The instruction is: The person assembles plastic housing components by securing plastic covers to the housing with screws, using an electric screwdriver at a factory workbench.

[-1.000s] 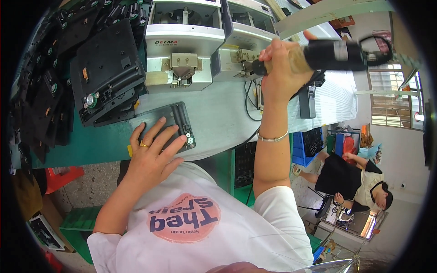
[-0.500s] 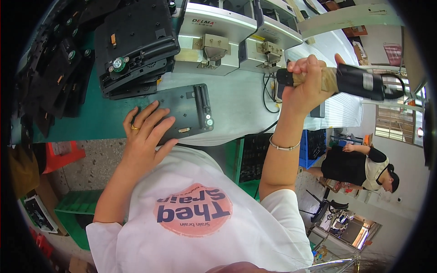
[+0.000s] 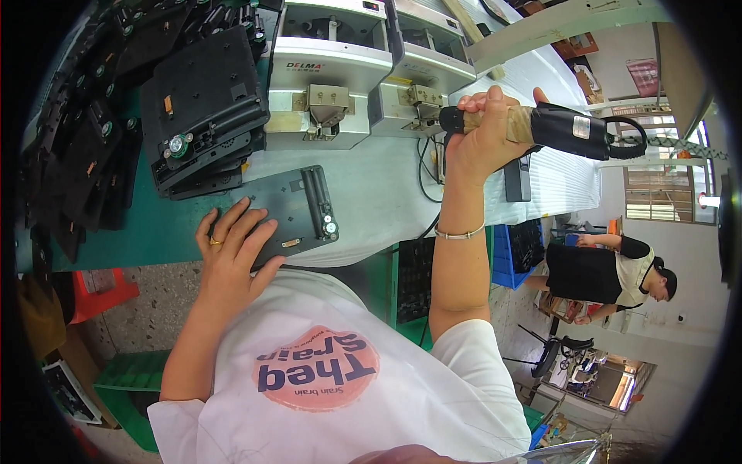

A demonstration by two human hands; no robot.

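Observation:
My left hand (image 3: 238, 241) lies open over a flat dark grey plastic panel (image 3: 297, 203), its fingers spread across the left part. The panel rests on the table's front edge and has a raised black bar, round silver fittings at its right end and a small connector near its lower edge. Away to the right and raised, my right hand (image 3: 488, 139) is wrapped around a black electric screwdriver (image 3: 570, 131) with a tan taped grip. Its black nose points left toward the screw feeders, and a looped cord leaves its other end. The bit's tip cannot be made out.
Two grey screw feeders (image 3: 328, 77) stand behind the panel. Stacked black panels (image 3: 205, 100) and a heap of similar parts (image 3: 93, 147) fill the left of the table. A black cable (image 3: 423, 174) droops near the feeders. Another person (image 3: 599, 274) stands beyond the blue crate (image 3: 506, 259).
The whole view has shifted, so the table's things sit farther left and lower. My right hand still grips the screwdriver, slightly farther back relative to the feeders. My left hand stays on the panel.

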